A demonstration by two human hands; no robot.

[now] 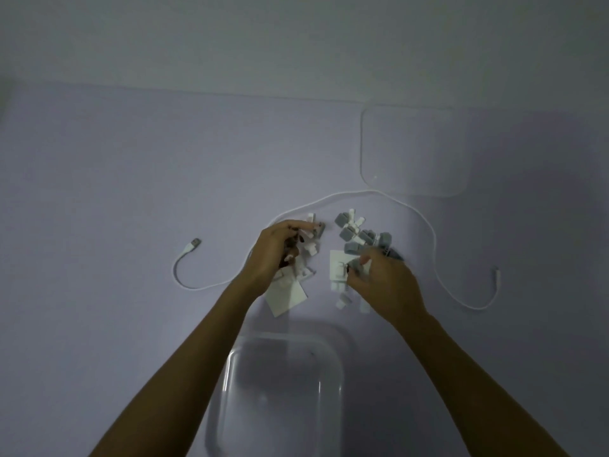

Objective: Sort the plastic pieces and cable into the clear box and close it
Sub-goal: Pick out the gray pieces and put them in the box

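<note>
Plastic pieces are lying in two heaps mid-table: white pieces (309, 255) on the left, grey pieces (362, 237) on the right. Your left hand (278, 250) is curling its fingers round a clutch of white ones; your right hand (382, 282) is pinching a grey piece at the heap's near edge. The white cable (372, 192) is arcing round the far side of both heaps, ends lying well apart. The clear box (280, 390) is sitting open just below your wrists. Its lid (413, 150) is lying flat at far right.

Box (280, 390) before pieces (359, 239); lid (413, 150) behind
</note>
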